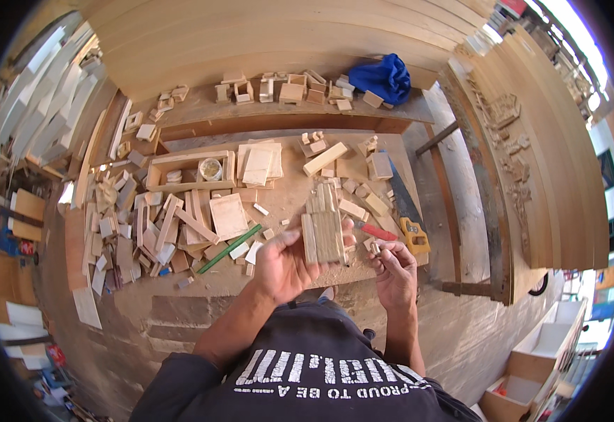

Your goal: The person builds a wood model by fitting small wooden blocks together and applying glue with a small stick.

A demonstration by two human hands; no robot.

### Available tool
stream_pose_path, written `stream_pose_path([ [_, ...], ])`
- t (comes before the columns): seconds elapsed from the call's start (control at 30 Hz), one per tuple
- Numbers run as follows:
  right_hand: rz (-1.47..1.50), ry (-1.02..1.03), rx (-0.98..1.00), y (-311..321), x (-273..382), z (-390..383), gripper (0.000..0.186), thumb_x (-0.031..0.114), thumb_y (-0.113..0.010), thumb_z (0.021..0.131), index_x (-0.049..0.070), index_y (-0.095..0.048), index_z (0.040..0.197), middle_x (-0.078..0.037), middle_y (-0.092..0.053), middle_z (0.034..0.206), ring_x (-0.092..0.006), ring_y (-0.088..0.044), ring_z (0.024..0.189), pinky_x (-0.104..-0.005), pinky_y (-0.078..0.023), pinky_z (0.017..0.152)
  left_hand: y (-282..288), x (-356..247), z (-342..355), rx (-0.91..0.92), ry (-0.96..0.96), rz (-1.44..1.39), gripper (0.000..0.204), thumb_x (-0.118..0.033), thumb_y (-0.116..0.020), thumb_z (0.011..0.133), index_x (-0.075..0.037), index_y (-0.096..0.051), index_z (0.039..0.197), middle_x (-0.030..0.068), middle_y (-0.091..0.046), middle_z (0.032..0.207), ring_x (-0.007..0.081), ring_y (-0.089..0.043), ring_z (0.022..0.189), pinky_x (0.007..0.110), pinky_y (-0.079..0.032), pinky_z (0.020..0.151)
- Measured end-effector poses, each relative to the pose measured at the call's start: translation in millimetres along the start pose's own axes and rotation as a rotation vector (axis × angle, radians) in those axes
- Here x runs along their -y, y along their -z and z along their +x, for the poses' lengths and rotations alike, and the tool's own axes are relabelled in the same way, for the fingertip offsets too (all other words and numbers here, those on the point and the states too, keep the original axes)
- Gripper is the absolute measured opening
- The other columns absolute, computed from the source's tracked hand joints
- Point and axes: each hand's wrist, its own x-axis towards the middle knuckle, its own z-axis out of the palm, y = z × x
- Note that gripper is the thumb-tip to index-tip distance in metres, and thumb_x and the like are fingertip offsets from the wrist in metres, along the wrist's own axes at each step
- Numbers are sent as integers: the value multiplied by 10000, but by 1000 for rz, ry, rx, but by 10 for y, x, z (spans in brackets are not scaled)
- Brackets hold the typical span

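Right now your left hand [286, 264] is clamped on a ribbed panel of pale wooden slats [324, 228], raised above the sawdust-strewn workbench [289, 200]. Your right hand [393, 271] pinches a small notched wood block [373, 246] just beside it.

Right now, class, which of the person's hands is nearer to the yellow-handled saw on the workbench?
The right hand. It sits just beside the saw's yellow handle, slightly below and to its left. The left hand, holding a wooden slat panel, is farther left.
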Motion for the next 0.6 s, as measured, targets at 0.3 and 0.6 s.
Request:
stream_pose_path([
  [0.3,-491,-153,30,798,-204,275,202,57,-713,920,-39,-690,1096,-102,-710,1064,-207,-694,984,-317,-522,902,-400,698,-218,-401,-122,-26,394,-194,-667,995,-46,-541,1338,81,-666,1271,217,-670,1153,357,-576,943],
  [0.6,-619,-347,277,1131,-896,704,224,172,-677,998,-30,-654,1094,-99,-730,953,-128,-697,825,-240,-525,698,1384,645,-309,-1098,-199,221,408,-337,-794,891,-94,-606,1159,89,-647,1057,212,-606,938,385,-519,801],
])
